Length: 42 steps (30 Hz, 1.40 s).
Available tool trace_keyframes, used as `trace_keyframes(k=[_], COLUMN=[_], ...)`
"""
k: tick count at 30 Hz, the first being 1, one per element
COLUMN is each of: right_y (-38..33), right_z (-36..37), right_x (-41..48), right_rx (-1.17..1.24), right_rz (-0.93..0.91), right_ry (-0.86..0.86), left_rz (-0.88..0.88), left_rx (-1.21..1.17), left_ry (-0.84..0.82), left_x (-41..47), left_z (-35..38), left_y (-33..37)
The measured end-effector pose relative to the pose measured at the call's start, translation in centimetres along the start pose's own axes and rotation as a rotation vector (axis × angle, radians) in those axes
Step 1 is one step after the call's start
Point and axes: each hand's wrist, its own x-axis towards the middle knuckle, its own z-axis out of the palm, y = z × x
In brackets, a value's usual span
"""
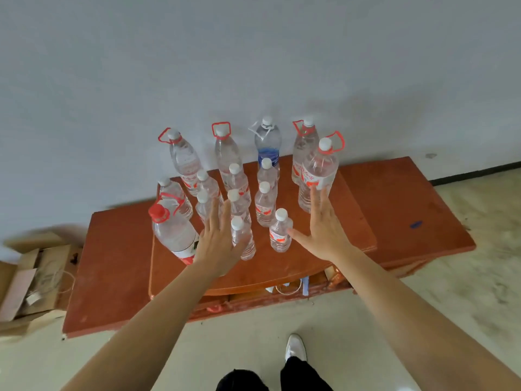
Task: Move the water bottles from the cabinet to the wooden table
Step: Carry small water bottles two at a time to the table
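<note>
- Left hand (218,238) is reaching out flat over the front of the cluster, released, with fingers straight and close together. It is grasping nothing. Its fingertips are lying in front of the small bottles in the middle rows; I cannot tell whether they are touching.
- Right hand (324,232) is also spreading open with the palm down and nothing held. The thumb is pointing out towards a small red-labelled bottle (279,232), touching it or just beside it. The fingertips are overlapping the lower body of a large handled bottle (318,170); contact there is unclear.
- Water bottles (265,204) are all standing upright on the red-brown wooden top (394,198), which is sitting against the wall (253,52).
- Materials: the bottles are showing as clear ribbed plastic, mostly with white screw caps and red-and-white labels. The tall back-row ones are carrying red loop handles at the neck.
- Exceptions: one large front-left bottle (174,235) is wearing a red cap, and one back-row bottle (267,142) is wearing a blue label and a white handle.
- The top is looking smooth and slightly scuffed, its raised middle section curving at the front edge — a small blue mark (415,224) is showing on the right.
- Cardboard boxes (28,277) are lying at the left, on a pale floor (253,334).
</note>
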Motion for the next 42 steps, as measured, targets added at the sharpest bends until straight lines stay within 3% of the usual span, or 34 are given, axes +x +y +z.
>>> trace_keyframes(k=[5, 10, 16, 21, 26, 28, 34, 37, 42], right_y=[3.5, 4.3, 5.3, 5.2, 3.4, 2.1, -7.3, -14.3, -25.7], right_z=[8.2, 14.8, 20.9, 21.2, 15.5, 12.1, 0.8, -2.3, -4.0], right_x=[3.2, 5.0, 5.3, 4.6, 3.5, 3.1, 5.8, 7.3, 6.1], right_rx=[0.173, 0.368, 0.456, 0.474, 0.448, 0.452, 0.471, 0.515, 0.648], right_rz=[0.002, -0.009, 0.06, 0.094, 0.058, 0.0, -0.308, -0.388, -0.584], right_ry=[-0.132, 0.033, 0.228, 0.232, 0.145, 0.137, 0.268, 0.312, 0.307], left_rz=[-0.171, -0.357, -0.312, -0.303, -0.313, -0.278, -0.173, -0.154, -0.223], left_rx=[-0.271, -0.511, -0.632, -0.633, -0.608, -0.575, -0.463, -0.284, 0.072], left_ry=[-0.016, 0.129, 0.224, 0.23, 0.142, 0.177, 0.51, 0.708, 0.903], left_x=[1.7, 3.9, 4.6, 4.0, 1.7, 0.5, -2.4, -5.3, -12.9], left_z=[7.1, 13.2, 18.6, 18.5, 12.8, 8.9, -5.7, -12.1, -19.7], left_y=[-2.6, -4.8, -5.2, -5.0, -3.8, -2.8, 0.8, 1.3, -0.8])
